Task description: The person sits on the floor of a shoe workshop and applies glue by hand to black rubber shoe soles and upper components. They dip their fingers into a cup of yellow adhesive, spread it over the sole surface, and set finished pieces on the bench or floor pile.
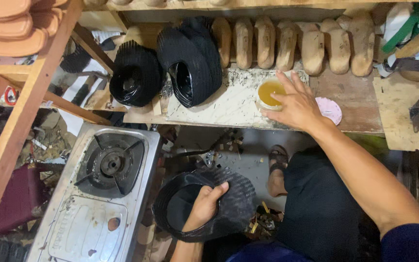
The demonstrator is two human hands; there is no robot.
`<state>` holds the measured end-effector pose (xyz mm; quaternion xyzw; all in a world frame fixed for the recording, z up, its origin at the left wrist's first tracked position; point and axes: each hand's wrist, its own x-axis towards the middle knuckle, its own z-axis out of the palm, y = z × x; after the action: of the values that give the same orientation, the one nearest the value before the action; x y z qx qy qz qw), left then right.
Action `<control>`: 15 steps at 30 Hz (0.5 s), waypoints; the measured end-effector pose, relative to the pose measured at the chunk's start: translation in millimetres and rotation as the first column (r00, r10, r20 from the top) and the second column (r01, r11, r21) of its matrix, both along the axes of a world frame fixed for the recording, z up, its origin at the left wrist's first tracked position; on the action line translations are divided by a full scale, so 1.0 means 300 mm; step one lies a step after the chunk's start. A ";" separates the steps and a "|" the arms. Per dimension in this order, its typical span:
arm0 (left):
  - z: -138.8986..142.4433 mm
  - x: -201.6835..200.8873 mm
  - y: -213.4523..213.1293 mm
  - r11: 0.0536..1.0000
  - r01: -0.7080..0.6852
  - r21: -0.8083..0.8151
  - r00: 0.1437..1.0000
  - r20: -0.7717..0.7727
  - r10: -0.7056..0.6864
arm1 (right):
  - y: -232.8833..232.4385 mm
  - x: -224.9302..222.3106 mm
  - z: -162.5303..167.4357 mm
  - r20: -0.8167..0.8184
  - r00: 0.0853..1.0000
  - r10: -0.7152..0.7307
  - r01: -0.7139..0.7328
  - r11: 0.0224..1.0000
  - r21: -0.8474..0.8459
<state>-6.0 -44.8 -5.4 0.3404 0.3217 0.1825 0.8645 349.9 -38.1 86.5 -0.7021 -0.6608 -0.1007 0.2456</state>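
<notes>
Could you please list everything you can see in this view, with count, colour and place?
glue pot: one, pale rim with amber liquid, on the marble slab, under the right fingertips.
black woven upper: one, black, low centre, held over the floor.
woven uppers on bench: several, black, leaning at the back of the slab; exact count unclear.
wooden lasts: about eight, tan, in a row along the back of the bench.
marble slab: one, white, speckled, bench centre.
round lid: one, pink, right of the pot.
gas stove: one, grey steel, lower left.
soles: a stack, orange-brown, top left shelf.
sandalled foot: one, on the floor.
left hand: gripping the black woven upper.
right hand: spread over the glue pot.
</notes>
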 end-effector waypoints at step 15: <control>0.122 0.005 0.015 0.986 0.155 -0.056 0.972 0.190 -0.142 | -0.345 -0.351 -0.002 -0.555 0.658 0.509 -0.573 0.816 0.069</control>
<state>-4.5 -40.3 31.3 0.3142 0.2200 0.1368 0.9133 244.6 -141.5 86.0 -0.4840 -0.7447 0.2203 0.4033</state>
